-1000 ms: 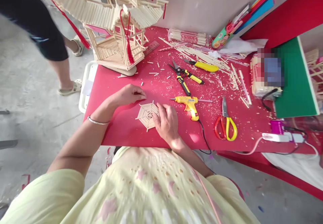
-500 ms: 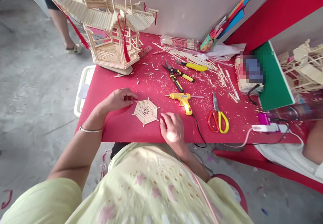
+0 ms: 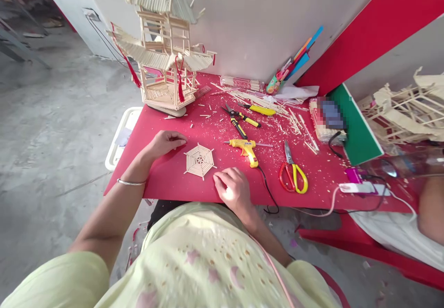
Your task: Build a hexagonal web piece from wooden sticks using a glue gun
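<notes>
Head view: left hand (image 3: 166,143) and right hand (image 3: 234,188), half-curled, empty, flank a stick hexagon (image 3: 200,161).

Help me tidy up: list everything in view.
stick hexagon: 1, pale, between hands
stick models: 2, pale, left and right
glue gun: 1, yellow, centre
scissors: 1, red-yellow, right of centre
cutters: 1, black-yellow, beyond gun
knife: 1, yellow, beyond cutters
loose sticks: many, pale, back
stick packs: 2, pale, back, right
pen cup: 1, green, back
power strip: 1, white, right
panel: 1, green, right
tray: 1, white, left
table: 1, red, centre
shirt: 1, yellow, bottom
left hand: 1, bare, table
right hand: 1, bare, table
</notes>
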### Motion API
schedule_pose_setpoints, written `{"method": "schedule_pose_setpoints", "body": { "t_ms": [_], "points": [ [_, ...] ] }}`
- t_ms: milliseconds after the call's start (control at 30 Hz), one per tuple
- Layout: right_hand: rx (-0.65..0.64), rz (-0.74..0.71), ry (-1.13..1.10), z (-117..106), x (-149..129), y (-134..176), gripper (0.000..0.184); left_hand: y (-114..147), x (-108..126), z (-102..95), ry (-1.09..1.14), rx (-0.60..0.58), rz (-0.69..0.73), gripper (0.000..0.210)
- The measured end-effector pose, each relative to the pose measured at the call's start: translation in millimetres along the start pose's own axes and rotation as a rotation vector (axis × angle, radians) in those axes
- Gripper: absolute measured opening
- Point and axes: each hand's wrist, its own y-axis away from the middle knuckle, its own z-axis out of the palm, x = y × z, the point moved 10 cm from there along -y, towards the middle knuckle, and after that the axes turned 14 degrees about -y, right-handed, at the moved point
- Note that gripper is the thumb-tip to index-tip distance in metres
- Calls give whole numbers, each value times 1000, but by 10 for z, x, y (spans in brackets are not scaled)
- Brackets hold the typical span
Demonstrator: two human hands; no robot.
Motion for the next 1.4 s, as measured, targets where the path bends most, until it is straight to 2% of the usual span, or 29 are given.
{"method": "schedule_pose_setpoints", "body": {
  "t_ms": [100, 200, 300, 400, 467, 500, 533, 600, 700, 767, 833, 933, 1000, 1100, 1167, 1267, 1400],
  "points": [
    [118, 36, 78, -276, 224, -42, 18, 9, 30, -3, -45, -3, 39, 48],
    [194, 74, 139, -538, 457, -68, 21, -30, -29, -39, -83, -16, 7, 45],
    [202, 82, 147, -655, 560, -113, 22, -161, 40, -158, -219, 93, 33, 36],
    [198, 76, 126, -630, 519, -180, 22, -371, 426, -164, -394, 241, 225, 27],
    [191, 71, 98, -563, 459, -220, 22, -565, 728, -31, -517, 255, 349, 29],
    [184, 69, 85, -526, 432, -233, 22, -684, 843, 31, -598, 261, 365, 30],
    [175, 68, 72, -494, 411, -238, 22, -824, 915, 95, -702, 247, 341, 31],
    [163, 63, 52, -459, 386, -223, 22, -1106, 985, 246, -920, 144, 280, 33],
    [146, 62, 14, -463, 389, -159, 22, -1379, 1058, 355, -971, 44, 274, 28],
    [135, 65, -16, -470, 401, -120, 22, -1452, 1058, 374, -990, 19, 265, 26],
    [118, 64, -45, -451, 403, -101, 22, -1431, 1045, 364, -1005, 11, 261, 26],
    [85, 48, -79, -379, 388, -105, 22, -1256, 993, 281, -940, -33, 236, 21],
    [73, 32, -100, -328, 378, -113, 22, -1076, 896, 186, -779, -122, 173, 18],
    [66, 12, -130, -255, 380, -119, 22, -749, 649, 73, -475, -312, -5, 13],
    [63, -6, -145, -201, 387, -118, 22, -552, 491, 26, -374, -392, -112, 13],
    [64, -21, -165, -124, 414, -109, 22, -374, 342, 47, -339, -446, -184, 14],
    [85, -17, -185, -87, 459, -82, 21, -313, 330, 177, -342, -456, -170, 10]
  ]
}}
